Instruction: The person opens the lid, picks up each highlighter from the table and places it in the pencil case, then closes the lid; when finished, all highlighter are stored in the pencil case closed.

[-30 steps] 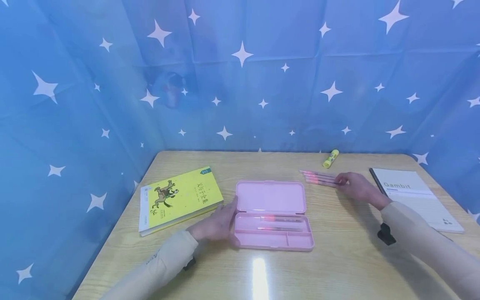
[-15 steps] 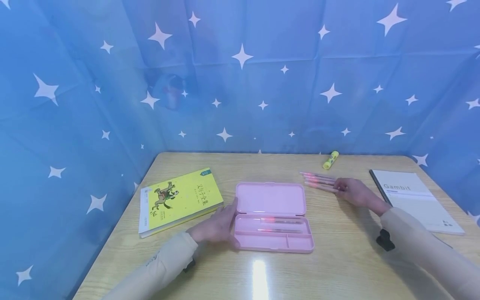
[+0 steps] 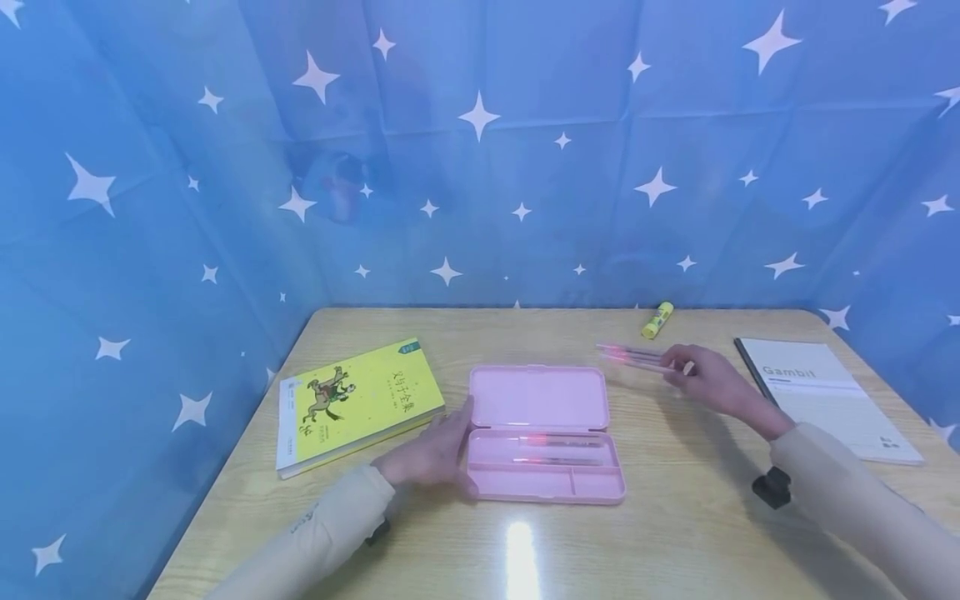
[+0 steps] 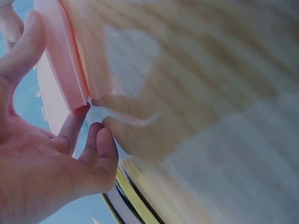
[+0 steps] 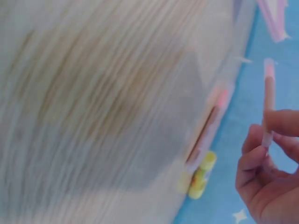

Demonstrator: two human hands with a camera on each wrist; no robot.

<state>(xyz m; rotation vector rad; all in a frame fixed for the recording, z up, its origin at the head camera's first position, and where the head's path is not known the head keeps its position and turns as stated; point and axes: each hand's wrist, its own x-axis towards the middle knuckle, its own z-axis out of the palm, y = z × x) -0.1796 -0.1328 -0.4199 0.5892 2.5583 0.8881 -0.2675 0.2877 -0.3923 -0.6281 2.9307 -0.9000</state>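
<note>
The pen (image 5: 269, 88) was held above the table (image 3: 660, 533), right of the open pink case (image 3: 521, 479), pinched near one end by the right hand (image 3: 712, 382). Judged light, stiff and slick; a mid-barrel hold would likely balance better. Further pen material (image 5: 205, 130) lay beneath, near the glue stick (image 3: 657, 320). The left hand (image 3: 431, 450) rested, fingers spread, against the case's left end. Two pens inside (image 3: 562, 442) partly obstructed its rear compartment.
</note>
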